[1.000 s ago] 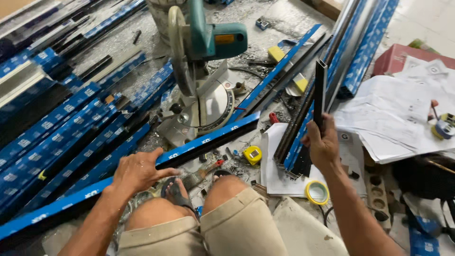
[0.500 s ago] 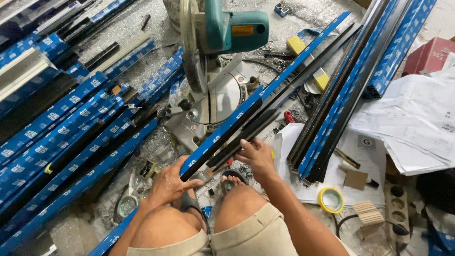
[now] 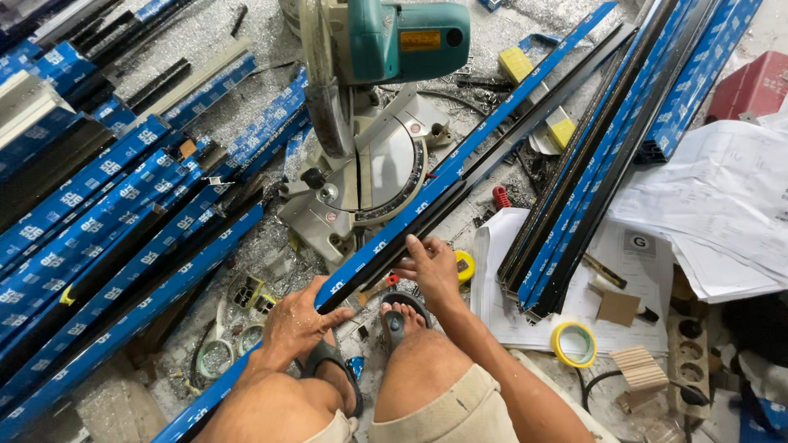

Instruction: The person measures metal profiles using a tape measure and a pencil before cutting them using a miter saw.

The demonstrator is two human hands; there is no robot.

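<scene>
My left hand point(image 3: 297, 321) grips a long aluminium profile point(image 3: 460, 168) wrapped in blue film, near its lower end. My right hand point(image 3: 431, 267) holds the same profile and a black strip lying against it, a little further up. The profile runs diagonally from the lower left up to the upper right, resting across the round metal table of a teal mitre saw point(image 3: 373, 98). My bare knees and sandalled feet point(image 3: 398, 320) are just below the hands.
Many blue-wrapped profiles point(image 3: 107, 221) lie stacked at left, and another bundle point(image 3: 624, 139) at right. Paper drawings point(image 3: 722, 205), a roll of yellow tape point(image 3: 574, 343), a yellow tape measure point(image 3: 465, 267), a red box point(image 3: 751, 86) and metal shavings surround the saw.
My right hand left the black strip at right and came to the blue profile beside my left hand. The profile swung steeper and slid up onto the saw table.
</scene>
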